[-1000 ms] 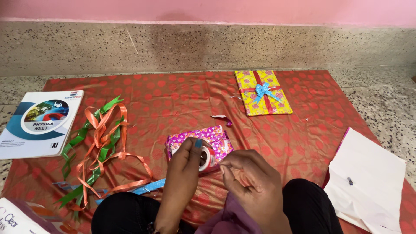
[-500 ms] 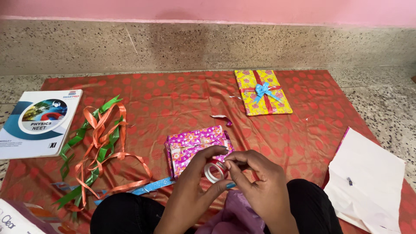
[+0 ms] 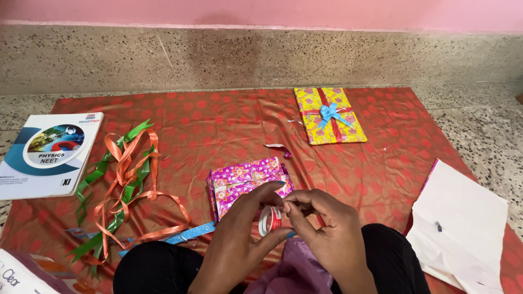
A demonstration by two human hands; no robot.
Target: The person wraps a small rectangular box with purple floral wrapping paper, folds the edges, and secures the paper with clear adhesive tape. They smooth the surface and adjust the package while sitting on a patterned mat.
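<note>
1. Step in hand, as judged: finding the free end on the tape roll (image 3: 268,219), held at 6 o'clock just below the pink wrapped parcel (image 3: 248,182).
2. Left hand (image 3: 239,239): fingers curled around the roll, gripping it.
3. Right hand (image 3: 321,228): thumb and forefinger pinch at the roll's rim.
4. Next move calls for a steady peel.
</note>
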